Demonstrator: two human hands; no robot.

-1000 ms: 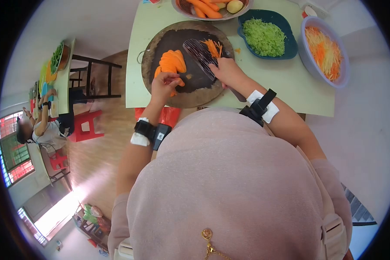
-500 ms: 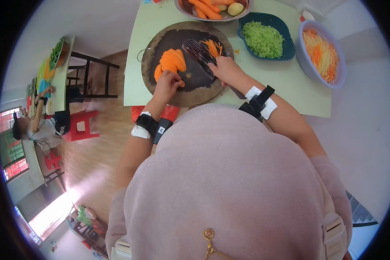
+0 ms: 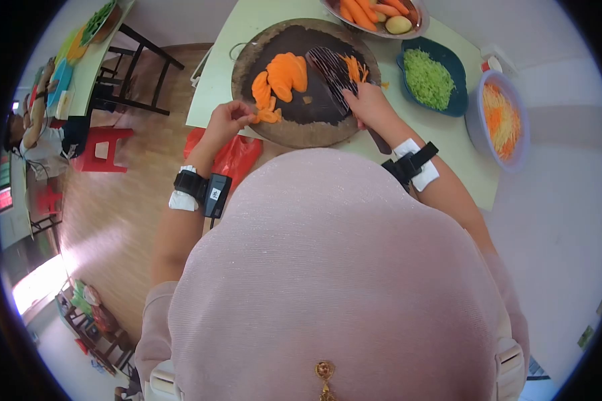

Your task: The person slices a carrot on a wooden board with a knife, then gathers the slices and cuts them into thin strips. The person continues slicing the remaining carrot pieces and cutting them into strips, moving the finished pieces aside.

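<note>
- Right now the left hand (image 3: pixel 226 122) is sitting at the 7 o'clock edge of the round cutting board (image 3: pixel 299 130), fingers pinching shut on a few orange carrot slices (image 3: pixel 267 116) at the board's rim.
- Right hand (image 3: pixel 371 107) is resting at the board's 4 o'clock side, fingers wrapping closed round the handle of a knife (image 3: pixel 332 72); its dark blade is lying flat on the board, pointing toward 11 o'clock.
- Fanned pile of carrot rounds (image 3: pixel 284 73) is lying near board centre, just beside the blade's left edge, w/ one small bit loose between pile & blade.
- Carrot shreds (image 3: pixel 356 67) are lying at 2 o'clock on the board, touching the blade's far side.
- Whole carrots & a pale potato are sitting in a tray (image 3: pixel 374 25) at 12 o'clock, past the board.
- Teal dish of green shreds (image 3: pixel 429 77) is standing at 3 o'clock, near the board; blue bowl of orange/yellow shreds (image 3: pixel 500 123) farther out, same side.
- Black wrist device (image 3: pixel 215 195) on left forearm is showing a small white mark, too small to read; no other writing legible.
- Another person (image 3: pixel 30 134) is working at a separate table, far at 9 o'clock, well apart.
</note>
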